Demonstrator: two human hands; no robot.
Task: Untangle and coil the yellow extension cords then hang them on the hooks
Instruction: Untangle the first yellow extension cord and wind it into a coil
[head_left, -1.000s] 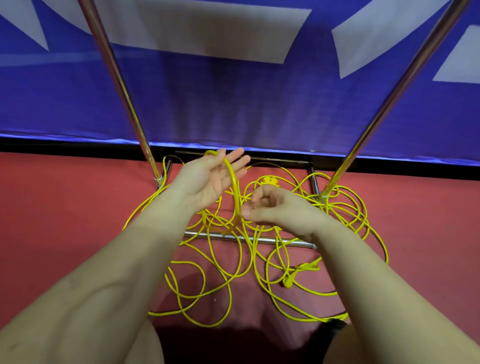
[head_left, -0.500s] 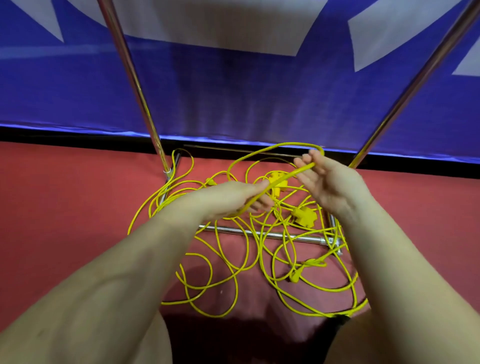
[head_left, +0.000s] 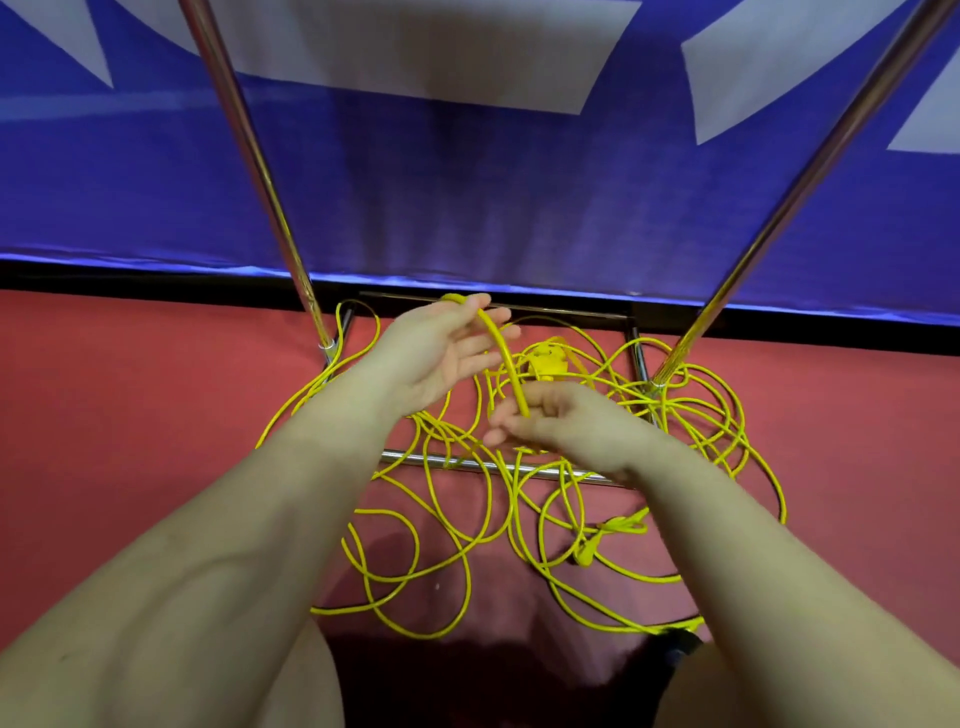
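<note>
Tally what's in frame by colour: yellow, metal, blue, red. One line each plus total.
Yellow: 1 tangle of cords; the number of separate cords cannot be told.
Metal: 3 rack bars, namely left upright, right upright and floor crossbar.
Blue: 1 banner.
Red: 1 floor.
Hands: 2, left hand draped with a cord loop, right hand pinching it.
Total: 8
</note>
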